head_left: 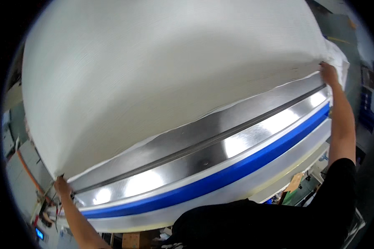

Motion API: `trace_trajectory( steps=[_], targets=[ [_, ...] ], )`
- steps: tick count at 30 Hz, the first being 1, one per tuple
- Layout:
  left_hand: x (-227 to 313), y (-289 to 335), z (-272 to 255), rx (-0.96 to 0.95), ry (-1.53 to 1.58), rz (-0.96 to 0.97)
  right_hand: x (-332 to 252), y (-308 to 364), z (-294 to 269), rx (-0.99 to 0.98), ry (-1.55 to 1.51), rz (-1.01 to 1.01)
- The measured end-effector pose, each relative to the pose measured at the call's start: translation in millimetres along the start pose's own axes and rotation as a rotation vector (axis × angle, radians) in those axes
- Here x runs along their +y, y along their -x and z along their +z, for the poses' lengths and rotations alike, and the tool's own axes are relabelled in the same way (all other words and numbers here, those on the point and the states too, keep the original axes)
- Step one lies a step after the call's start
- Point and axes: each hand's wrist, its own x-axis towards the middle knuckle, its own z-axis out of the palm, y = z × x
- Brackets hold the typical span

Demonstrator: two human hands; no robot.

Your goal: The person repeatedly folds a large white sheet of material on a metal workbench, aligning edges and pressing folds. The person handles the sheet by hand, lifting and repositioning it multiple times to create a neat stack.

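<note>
A wide white cloth sheet (166, 74) lies spread across a large table, its near edge slightly wavy. At the sheet's near left corner my left hand (61, 186) is closed, the fingers pinched on the edge. My right hand (329, 74) is closed on the same edge at its right end, where loose white fabric (338, 62) bunches beside it. Both arms are stretched wide apart. Between the hands and below the cloth edge runs a shiny metal strip (187, 159) with a dark lengthwise groove. The fingertips are partly hidden by the hands.
A blue band (203, 184) and a pale front ledge (220, 197) run along the table's near side, close to my body. An orange hose (27, 168) hangs at the left. Brown cardboard (294, 182) and clutter sit below the table at right. A small lit screen (39, 233) shows at lower left.
</note>
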Motion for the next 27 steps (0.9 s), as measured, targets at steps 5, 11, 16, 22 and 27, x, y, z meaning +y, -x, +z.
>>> trace_trajectory(
  steps=[5,11,16,22,27],
  targets=[
    [4,66,-82,0.048,0.009,-0.062,17,11,-46,0.041,-0.316,0.054],
    [-96,106,-69,0.154,0.030,0.035,124,22,-40,0.130,-0.424,-0.174],
    [-93,152,-26,0.056,0.030,0.191,157,82,6,0.025,-0.249,-0.192],
    [-48,237,43,-0.416,-0.192,0.344,68,166,25,-0.241,-0.150,-0.223],
    [2,236,66,-0.700,-0.342,0.424,66,201,71,-0.269,-0.027,-0.315]
  ],
)
